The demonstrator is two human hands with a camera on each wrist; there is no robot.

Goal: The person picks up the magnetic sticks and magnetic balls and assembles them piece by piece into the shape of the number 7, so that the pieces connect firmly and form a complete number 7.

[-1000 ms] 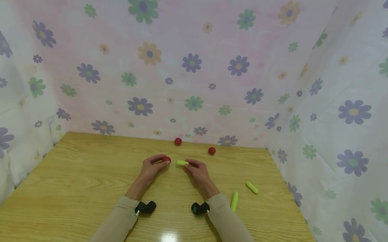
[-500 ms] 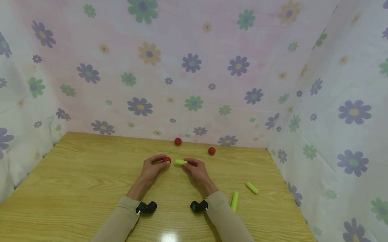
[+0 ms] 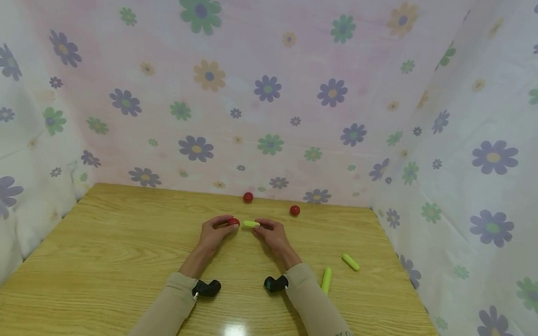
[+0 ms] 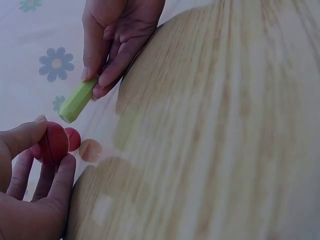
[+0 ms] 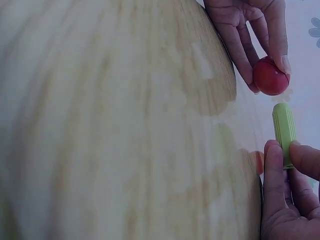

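Note:
My left hand (image 3: 214,232) pinches a red ball (image 4: 53,143) between thumb and fingertips; a thin dark line runs across its surface. Facing it, my right hand (image 3: 273,234) holds a short, light-green ribbed stick (image 5: 284,125) by one end, thumb against fingers. The stick's free end points at the ball, and a small gap separates the two in both wrist views. Both hands are over the far middle of the wooden table (image 3: 123,241).
Two more red balls lie near the table's back edge, a left ball (image 3: 248,197) and a right ball (image 3: 295,210). On the right rest a short green stick (image 3: 351,262) and a longer green stick (image 3: 326,280), partly behind my right sleeve. Flowered cloth (image 3: 238,49) encloses the back and sides.
The right hand has moved slightly left with the green stick, narrowing the gap to the red ball. My left hand keeps its grip on the ball, almost still.

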